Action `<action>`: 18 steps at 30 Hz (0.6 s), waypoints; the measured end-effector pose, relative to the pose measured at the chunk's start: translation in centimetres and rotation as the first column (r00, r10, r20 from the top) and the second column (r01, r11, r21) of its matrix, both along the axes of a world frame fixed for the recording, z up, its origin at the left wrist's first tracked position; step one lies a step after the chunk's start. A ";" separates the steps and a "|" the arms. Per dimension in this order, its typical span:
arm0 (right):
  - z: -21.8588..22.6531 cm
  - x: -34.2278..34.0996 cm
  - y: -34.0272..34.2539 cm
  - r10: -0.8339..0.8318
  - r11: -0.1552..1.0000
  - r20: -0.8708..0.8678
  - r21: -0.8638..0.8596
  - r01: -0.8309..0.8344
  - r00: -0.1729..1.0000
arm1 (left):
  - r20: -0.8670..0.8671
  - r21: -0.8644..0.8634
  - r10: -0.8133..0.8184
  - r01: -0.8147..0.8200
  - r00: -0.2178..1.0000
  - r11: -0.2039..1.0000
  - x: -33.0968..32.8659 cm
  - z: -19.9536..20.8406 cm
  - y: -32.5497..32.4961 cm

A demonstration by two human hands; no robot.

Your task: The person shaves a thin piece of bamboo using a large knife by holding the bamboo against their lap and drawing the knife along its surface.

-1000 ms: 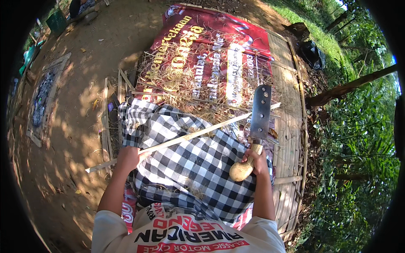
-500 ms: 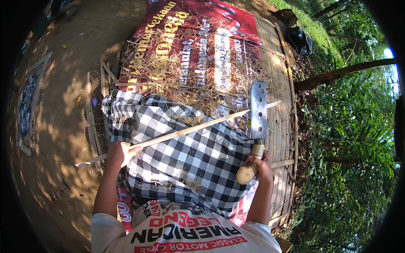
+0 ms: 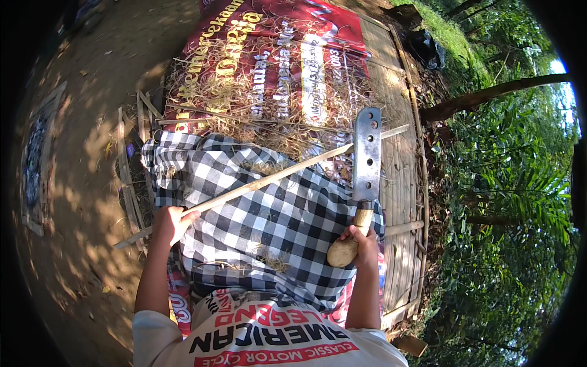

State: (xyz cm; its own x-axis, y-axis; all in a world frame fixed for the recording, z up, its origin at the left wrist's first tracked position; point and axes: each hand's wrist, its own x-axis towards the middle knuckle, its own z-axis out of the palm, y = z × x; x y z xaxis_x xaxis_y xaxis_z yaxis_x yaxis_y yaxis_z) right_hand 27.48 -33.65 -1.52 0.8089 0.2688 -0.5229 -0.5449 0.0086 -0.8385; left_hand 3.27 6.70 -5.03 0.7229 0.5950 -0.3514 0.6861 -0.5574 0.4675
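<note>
My left hand (image 3: 169, 222) grips a long thin bamboo strip (image 3: 269, 178) near its lower left end; the strip runs diagonally up to the right across my lap. My right hand (image 3: 362, 240) holds the pale wooden handle of a cleaver-like knife (image 3: 367, 156). Its flat steel blade with several holes points away from me and lies across the strip near the strip's far end. A black-and-white checked cloth (image 3: 263, 220) covers my lap under both.
A red printed banner (image 3: 269, 55) strewn with dry shavings lies ahead on a bamboo platform (image 3: 400, 177). Loose bamboo slats (image 3: 128, 165) lie at the left on bare dirt. A leaning trunk (image 3: 489, 95) and green foliage stand at the right.
The view has shifted a little. The knife blade has stayed on the strip near its far end; my left hand has slid slightly along the strip toward me.
</note>
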 end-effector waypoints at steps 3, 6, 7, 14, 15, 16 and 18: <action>0.3 0.4 0.6 0.004 0.982 0.153 -0.188 0.025 0.988 | -0.001 0.004 0.000 0.000 1.000 1.000 -0.3 0.0 0.0; 3.0 1.7 0.9 0.012 0.974 0.290 -0.222 0.055 0.957 | 0.051 0.010 0.000 -0.001 0.999 1.000 0.0 0.2 -0.4; 3.3 2.4 0.6 0.042 0.967 0.331 -0.250 0.044 0.943 | 0.078 0.012 -0.001 0.000 0.997 1.000 0.1 0.5 -0.6; 4.3 3.2 3.5 0.077 0.953 0.306 -0.301 0.020 0.949 | 0.150 0.085 -0.015 0.003 0.989 0.996 -0.4 -0.6 -1.1; 4.1 2.5 3.7 0.179 0.931 0.282 -0.358 -0.070 0.942 | 0.148 0.080 -0.025 0.014 0.989 0.997 -0.4 -0.5 -0.9; 3.8 1.6 4.0 0.279 0.898 0.254 -0.411 -0.158 0.926 | 0.146 0.075 -0.036 0.025 0.989 0.997 -0.3 -0.3 -0.8; 2.7 0.7 3.7 0.478 0.798 0.260 -0.527 -0.291 0.839 | 0.132 0.048 -0.043 0.037 0.990 0.998 -0.3 -0.2 -0.6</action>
